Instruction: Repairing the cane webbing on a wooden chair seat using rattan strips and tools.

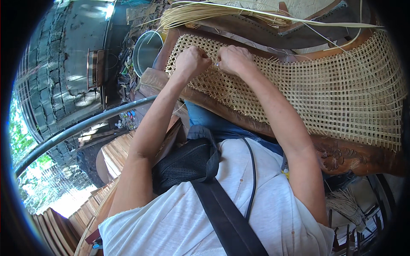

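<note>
Cane panel [316, 85] first: where is it, and how far along does it look?

Just beyond the lap, stretched on a brown wooden frame [337, 157], from the middle to the far right. I'd call it partly done: the left stretch has diagonals making small many-sided holes, while the right is mostly square grid, so diagonals seem to be left there.

And the look of it?

Pale straw colour, neat and close on the left, more open on the right, with stray ends along the right edge.

What about the hands?

Left hand [191, 62] and right hand [235, 59] are over the left stretch, near each other but apart. Both curl with fingers drawn in; I cannot tell whether either pinches a strand.

Further out?

A cane bundle [200, 13] on the far side, a round bucket [147, 53] to the left.
</note>
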